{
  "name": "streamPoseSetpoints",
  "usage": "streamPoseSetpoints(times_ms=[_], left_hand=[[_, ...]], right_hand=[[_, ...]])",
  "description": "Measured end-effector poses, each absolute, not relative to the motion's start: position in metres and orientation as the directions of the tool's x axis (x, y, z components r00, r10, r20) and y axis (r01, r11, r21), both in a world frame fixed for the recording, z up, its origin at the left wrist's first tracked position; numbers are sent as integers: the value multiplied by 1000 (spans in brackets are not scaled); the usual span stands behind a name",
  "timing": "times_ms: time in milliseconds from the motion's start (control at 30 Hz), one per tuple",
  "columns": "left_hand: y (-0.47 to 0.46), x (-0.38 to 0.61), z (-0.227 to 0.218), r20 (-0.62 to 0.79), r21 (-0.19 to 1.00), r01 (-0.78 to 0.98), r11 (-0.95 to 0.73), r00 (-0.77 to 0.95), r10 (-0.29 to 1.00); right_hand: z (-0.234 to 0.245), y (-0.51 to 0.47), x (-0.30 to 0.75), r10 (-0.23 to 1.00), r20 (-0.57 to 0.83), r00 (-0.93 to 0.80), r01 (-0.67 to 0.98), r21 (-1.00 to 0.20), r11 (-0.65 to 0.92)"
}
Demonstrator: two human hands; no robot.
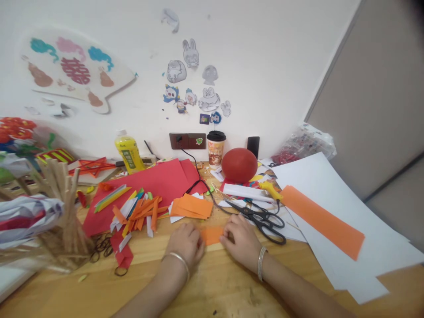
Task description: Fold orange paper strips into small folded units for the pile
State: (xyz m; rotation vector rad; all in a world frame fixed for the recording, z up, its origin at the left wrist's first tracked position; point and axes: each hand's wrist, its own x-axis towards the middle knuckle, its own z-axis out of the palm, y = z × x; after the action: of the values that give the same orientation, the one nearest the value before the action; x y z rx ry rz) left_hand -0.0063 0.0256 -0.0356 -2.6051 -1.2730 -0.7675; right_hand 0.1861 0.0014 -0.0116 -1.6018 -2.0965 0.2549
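Small orange paper [212,235] is pinched flat on table [212,282] btwn L hand [186,244] & R hand [241,240], fingertips pressed on its ends. Scissors [265,219] lie just R; orange stack [192,206] behind.

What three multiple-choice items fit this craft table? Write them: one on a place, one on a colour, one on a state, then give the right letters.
1. Where do the black scissors lie?
A. just beyond the right hand
B. under the yellow bottle
C. on the wall

2. What colour is the small paper piece between the two hands?
A. blue
B. orange
C. white

3. How does the paper cup stand?
A. tipped on its side
B. upright, with no lid
C. upright, with a black lid on

Answers: 1 A, the scissors rest on the table just past that hand's fingers. 2 B, the piece matches the orange strips nearby. 3 C, the cup stands by the red balloon with its dark lid in place. The left hand presses the piece's other end.
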Motion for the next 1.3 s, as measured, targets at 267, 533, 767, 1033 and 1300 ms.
streamPoseSetpoints(times_ms=[267, 533, 767, 1033, 1300], left_hand=[[23, -4, -39, 549, -56, 706, -706, 612, 569], [19, -39, -38, 512, -186, 679, -710, 684, 520], [21, -46, -34, 447, -193, 680, -707, 703, 554], [18, -26, -54, 561, -177, 807, -564, 553, 616], [14, -28, -53, 351, -224, 748, -625, 660, 664]], right_hand=[[-13, 2, 186, 964, 248, -98, 882, -427, 200], [-11, 4, 189, 974, 211, -86, 875, -451, 175], [-13, 5, 195, 959, 235, -157, 848, -467, 253], [-10, -11, 181, 762, 271, -588, 648, -406, 645], [-7, -10, 183, 687, 436, -581, 478, -500, 722]])
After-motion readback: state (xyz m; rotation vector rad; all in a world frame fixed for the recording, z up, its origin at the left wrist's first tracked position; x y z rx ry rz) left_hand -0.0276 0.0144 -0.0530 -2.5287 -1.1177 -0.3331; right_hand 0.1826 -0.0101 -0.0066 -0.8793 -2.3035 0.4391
